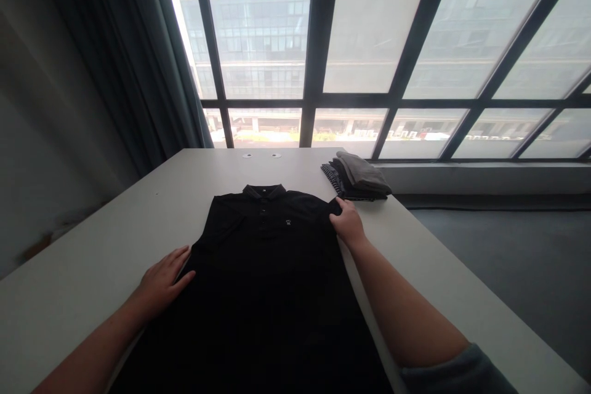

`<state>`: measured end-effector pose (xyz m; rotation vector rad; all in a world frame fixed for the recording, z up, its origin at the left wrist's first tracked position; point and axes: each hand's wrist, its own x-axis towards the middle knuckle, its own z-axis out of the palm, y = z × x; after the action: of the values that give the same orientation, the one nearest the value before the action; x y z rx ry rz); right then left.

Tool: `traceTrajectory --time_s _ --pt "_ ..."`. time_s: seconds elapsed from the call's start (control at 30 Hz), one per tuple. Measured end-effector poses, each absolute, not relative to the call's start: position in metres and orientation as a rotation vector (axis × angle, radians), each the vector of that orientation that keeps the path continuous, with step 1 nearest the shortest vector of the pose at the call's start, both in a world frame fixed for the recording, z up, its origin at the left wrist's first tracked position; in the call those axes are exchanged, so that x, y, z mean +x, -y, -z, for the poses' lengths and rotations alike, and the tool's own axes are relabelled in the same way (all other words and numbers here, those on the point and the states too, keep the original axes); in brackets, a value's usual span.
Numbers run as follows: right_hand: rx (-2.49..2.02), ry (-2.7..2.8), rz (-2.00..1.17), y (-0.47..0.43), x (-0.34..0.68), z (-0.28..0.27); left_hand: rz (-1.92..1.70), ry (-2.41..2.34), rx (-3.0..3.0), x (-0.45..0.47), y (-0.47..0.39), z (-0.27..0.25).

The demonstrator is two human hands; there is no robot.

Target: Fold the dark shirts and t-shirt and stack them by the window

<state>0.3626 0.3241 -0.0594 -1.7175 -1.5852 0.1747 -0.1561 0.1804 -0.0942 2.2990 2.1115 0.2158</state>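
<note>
A black polo shirt lies front side up on the white table, its collar pointing toward the window and a small light logo on the chest. My left hand rests at the shirt's left edge, fingers stretched out and thumb on the fabric. At the other side, my right hand pinches the end of the right sleeve between thumb and fingers. The lower part of the shirt runs out of view at the bottom.
A stack of folded clothes, grey on top with dark and patterned pieces beneath, sits at the table's far right corner. Two white round discs are set near the far edge. Beyond stand a large window and a dark curtain.
</note>
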Motion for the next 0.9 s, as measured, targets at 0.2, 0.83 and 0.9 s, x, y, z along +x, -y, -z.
traceTrajectory --time_s 0.2,0.83,0.9 --pt "-1.383 2.285 -0.262 -0.287 0.322 0.035 -0.191 -2.118 2.263 -0.152 -0.178 0.089" --pt "-1.511 2.661 -0.550 -0.268 0.295 0.052 -0.177 -2.122 2.251 -0.150 -0.178 0.087" --pt "-1.531 2.673 -0.543 -0.264 0.289 0.054 -0.180 -2.110 2.263 -0.150 -0.178 0.087"
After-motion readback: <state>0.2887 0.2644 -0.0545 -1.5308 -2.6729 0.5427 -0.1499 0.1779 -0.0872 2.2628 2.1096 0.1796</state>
